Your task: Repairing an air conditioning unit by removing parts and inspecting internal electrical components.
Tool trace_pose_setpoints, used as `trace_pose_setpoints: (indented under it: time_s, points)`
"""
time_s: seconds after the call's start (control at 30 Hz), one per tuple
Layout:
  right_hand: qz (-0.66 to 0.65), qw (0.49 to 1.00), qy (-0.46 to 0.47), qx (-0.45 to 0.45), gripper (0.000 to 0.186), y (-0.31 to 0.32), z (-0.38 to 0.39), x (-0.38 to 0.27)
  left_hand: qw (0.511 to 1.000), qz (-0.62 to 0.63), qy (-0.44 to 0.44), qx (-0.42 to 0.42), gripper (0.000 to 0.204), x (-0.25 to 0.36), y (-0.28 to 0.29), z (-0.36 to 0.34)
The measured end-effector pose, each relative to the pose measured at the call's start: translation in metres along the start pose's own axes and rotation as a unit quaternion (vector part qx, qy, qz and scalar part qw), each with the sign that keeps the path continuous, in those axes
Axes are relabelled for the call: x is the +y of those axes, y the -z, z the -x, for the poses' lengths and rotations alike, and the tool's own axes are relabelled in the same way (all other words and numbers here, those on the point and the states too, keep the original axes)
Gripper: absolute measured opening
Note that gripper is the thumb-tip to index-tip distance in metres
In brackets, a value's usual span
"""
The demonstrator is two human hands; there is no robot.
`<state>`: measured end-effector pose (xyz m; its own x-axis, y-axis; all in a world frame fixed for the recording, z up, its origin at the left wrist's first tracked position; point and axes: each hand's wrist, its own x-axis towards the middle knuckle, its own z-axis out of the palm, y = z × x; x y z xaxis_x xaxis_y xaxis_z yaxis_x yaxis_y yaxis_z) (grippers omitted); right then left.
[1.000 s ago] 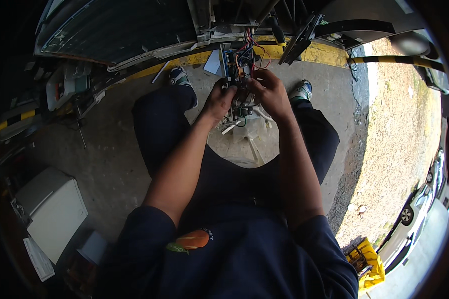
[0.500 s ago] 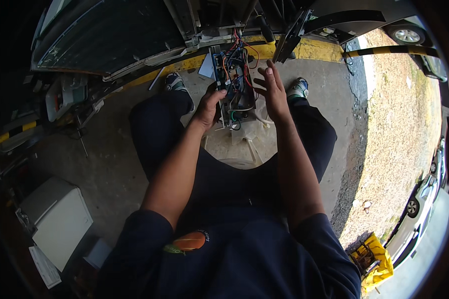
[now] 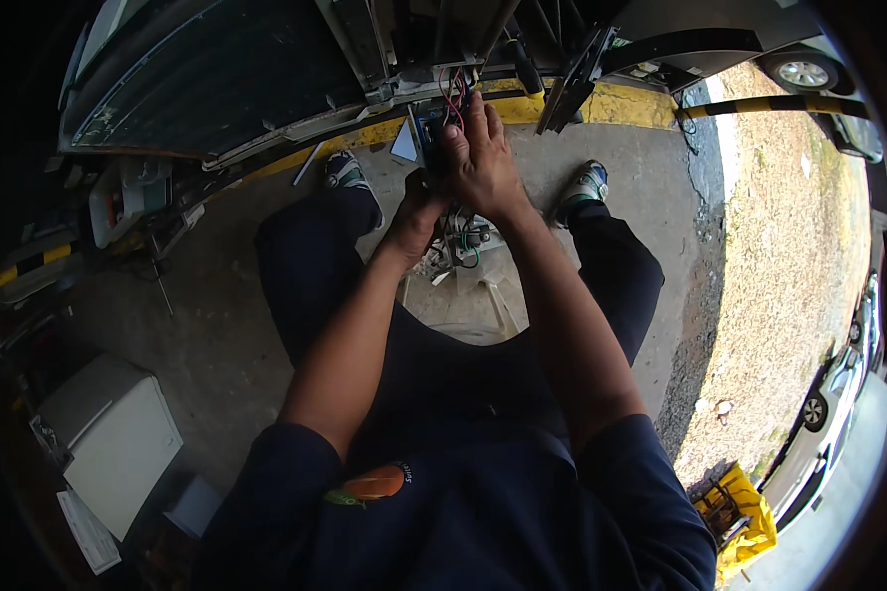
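An open electronic unit with a circuit board stands between my knees, mostly covered by my hands. Red wires run from its far end toward the machine frame. My left hand is closed around the near left side, its fingers partly hidden. Over the right side lies my right hand, thumb on top and fingers along the unit, gripping it. Loose cables and a metal part show at the near end, above a pale plastic stool.
A dark machine panel and a yellow kerb lie ahead. A yellow-and-black handle hangs near the frame. On the left are a white box-shaped appliance and a thin rod. A yellow bag sits at lower right.
My right hand has moved left and forward from beside the unit onto it, covering most of the wiring. My left hand stays at its left side. The unit looks turned or tilted.
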<state>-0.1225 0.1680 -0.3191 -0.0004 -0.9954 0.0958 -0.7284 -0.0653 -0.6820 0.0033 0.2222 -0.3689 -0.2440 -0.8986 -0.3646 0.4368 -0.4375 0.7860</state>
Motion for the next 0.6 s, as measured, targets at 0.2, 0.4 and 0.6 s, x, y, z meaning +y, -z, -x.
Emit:
trace_pose_setpoints:
  time_s: [0.2, 0.4, 0.6]
  points:
    - [0.033, 0.993, 0.106, 0.038, 0.054, 0.011, 0.007, -0.005, 0.999, -0.033, -0.009, 0.003, 0.044, 0.004, -0.003, 0.002]
    - [0.073, 0.990, 0.098, 0.063, 0.050, 0.003, 0.019, -0.017, 0.992, -0.128, 0.003, 0.016, 0.048, -0.003, 0.005, 0.003]
    - [0.045, 0.991, 0.096, 0.077, 0.049, 0.003, 0.026, -0.026, 0.993, -0.081, 0.078, 0.022, 0.051, -0.001, 0.006, 0.004]
